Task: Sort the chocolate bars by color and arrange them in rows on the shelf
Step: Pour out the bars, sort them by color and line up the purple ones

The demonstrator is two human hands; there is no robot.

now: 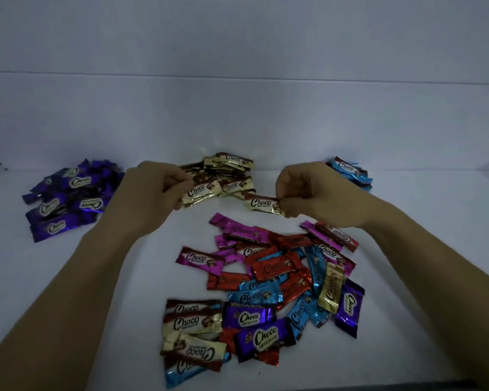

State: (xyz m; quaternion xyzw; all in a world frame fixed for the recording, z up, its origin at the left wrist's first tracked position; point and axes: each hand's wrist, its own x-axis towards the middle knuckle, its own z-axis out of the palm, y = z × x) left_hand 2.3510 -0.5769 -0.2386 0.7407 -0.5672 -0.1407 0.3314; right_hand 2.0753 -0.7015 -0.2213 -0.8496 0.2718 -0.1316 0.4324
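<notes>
A plain white shelf bay or staged sorting station is shown; whether it belongs to a shop or a studio cannot be told. A bare white shelf surface [68, 320] fills the lower half of the frame and is met by a white back panel [237, 122], which is crossed by a horizontal seam [237, 72] in the upper part. Everything is lit dimly and bluishly. Wrapped "Choco" bars are laid out by colour: a purple pile [76, 182] at middle left, a gold pile [232, 160] at centre, a blue pile [347, 167] at middle right, and a mixed heap [268, 269] at lower centre.
</notes>
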